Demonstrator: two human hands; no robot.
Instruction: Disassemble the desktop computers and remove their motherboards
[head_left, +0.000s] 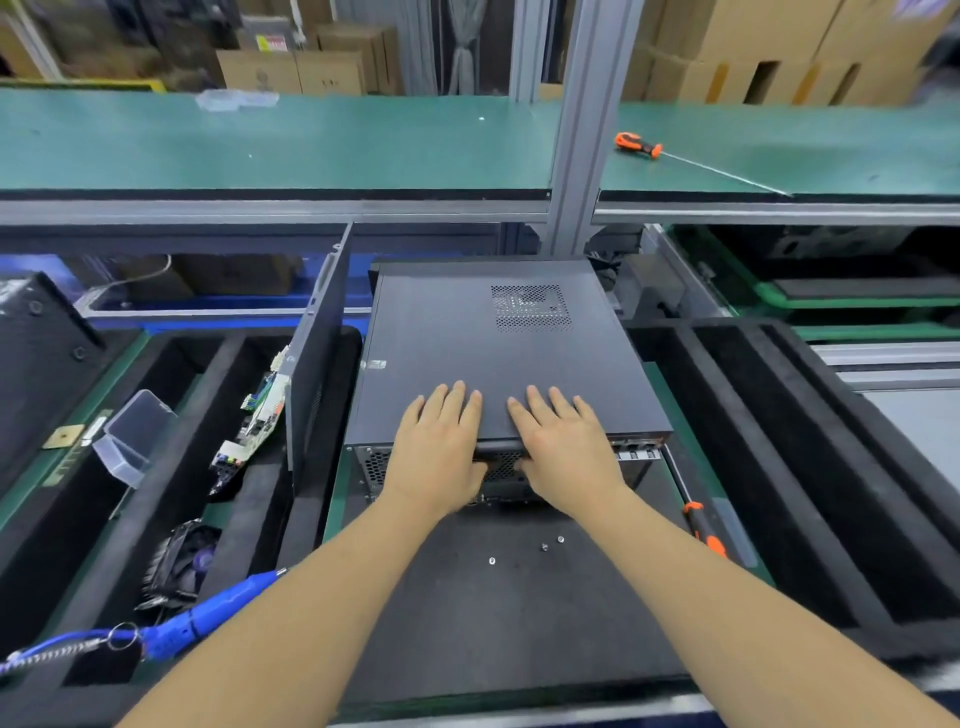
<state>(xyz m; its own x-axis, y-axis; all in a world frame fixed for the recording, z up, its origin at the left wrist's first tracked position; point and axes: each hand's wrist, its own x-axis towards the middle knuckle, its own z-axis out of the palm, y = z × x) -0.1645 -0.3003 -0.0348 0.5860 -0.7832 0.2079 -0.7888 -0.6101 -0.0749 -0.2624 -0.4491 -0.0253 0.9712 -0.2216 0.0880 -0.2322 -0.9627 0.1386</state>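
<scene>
the desktop computer (498, 358) lies flat mid-tabletop on the black mat (509, 613). left hand (441, 447) and right hand (561, 441) press its top panel near the rear edge, fingers straight, thumbs hooked under the panel lip. three screws (544, 546) lie loose on the mat.

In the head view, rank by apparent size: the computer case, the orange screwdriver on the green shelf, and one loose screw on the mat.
1. Computer case, by far the largest.
2. Orange screwdriver; farther away, so it may look smaller than it is.
3. Loose screw, tiny.
</scene>
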